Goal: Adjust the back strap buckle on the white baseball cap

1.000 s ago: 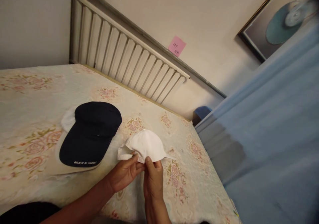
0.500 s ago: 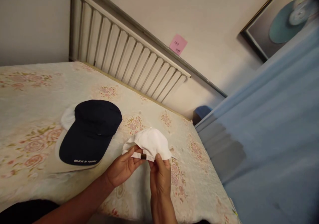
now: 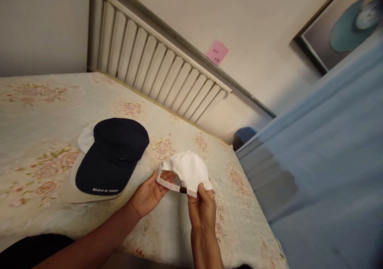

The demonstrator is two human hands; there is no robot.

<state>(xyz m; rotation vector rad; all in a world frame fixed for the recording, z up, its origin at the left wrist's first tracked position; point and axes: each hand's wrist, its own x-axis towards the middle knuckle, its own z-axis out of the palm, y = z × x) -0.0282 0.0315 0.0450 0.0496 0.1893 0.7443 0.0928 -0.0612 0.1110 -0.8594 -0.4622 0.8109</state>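
Observation:
Between my hands, above the flowered bed cover, is a white baseball cap (image 3: 191, 169) with its back opening and strap turned toward me. My right hand (image 3: 203, 211) grips the rim beside the strap's dark buckle (image 3: 183, 189), thumb on the outside. At the left end of the strap, my left hand (image 3: 149, 193) holds the edge, its fingers reaching behind the opening. Left of my hands lies a dark navy cap (image 3: 119, 141) with white lettering on its brim. It rests on a pale cap (image 3: 86, 139), mostly hidden beneath it.
The flowered cover (image 3: 44, 125) spreads over the bed. Behind it stands a white radiator (image 3: 155, 61) against the wall. A blue curtain (image 3: 323, 153) hangs at the right, near a blue object (image 3: 245, 134) in the corner. A pink note (image 3: 217, 52) is on the wall.
The white cap and both hands have shifted slightly right. My left hand has slid outward along the strap to its left end, and the back opening shows wider.

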